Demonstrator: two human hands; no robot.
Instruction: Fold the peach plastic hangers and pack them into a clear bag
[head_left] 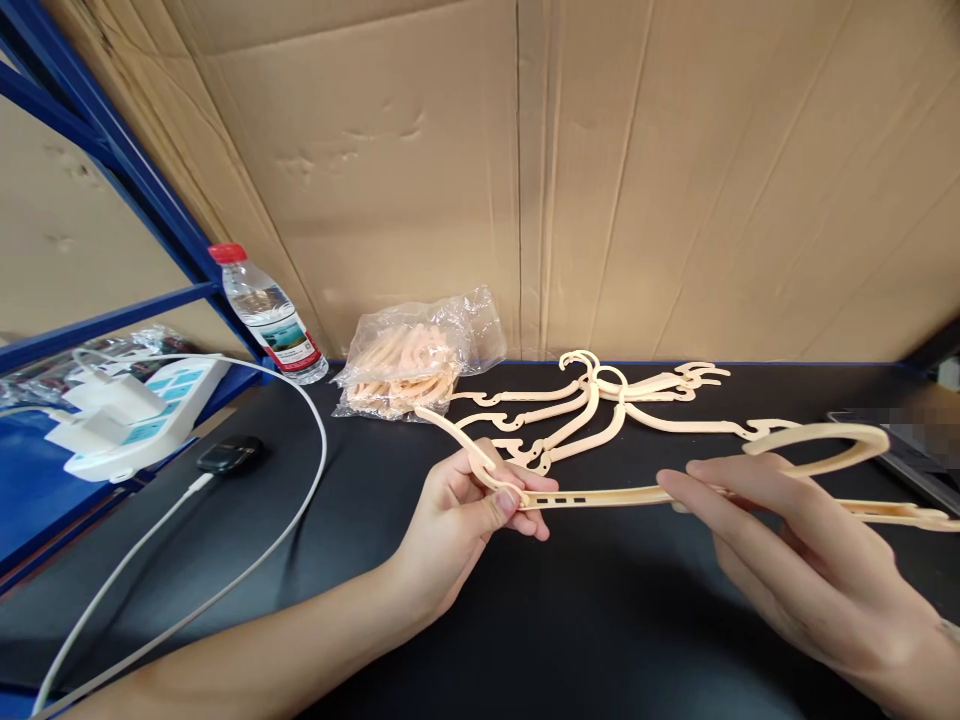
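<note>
Head view: the right-hand fingers hide the middle of the cream plastic hanger [619, 497] I am watching, and its far arm runs out at the right edge of the frame. The thumb of that hand is out of sight, so I cannot tell how it presses. At centre right, behind, other cream plastic hangers [609, 430] overlap too much for me to count. The crinkled clear plastic bag [405, 360] left of centre blurs the cream pieces inside it. At the right edge a flat dark object [900, 460] is partly pixelated and cut off; I can't name it.

At the centre of the frame, my wearer's left hand [469, 510] is closed, thumb and fingers pinching the hanger near its curved end, beside three small slots. At lower right, the right hand [810, 560] is partly curled, its fingertips on the bar below the curved hook [844, 437]. The hands are well apart, joined only by the hanger, which sits above the matte black tabletop [585, 630] from centre to right.
</note>
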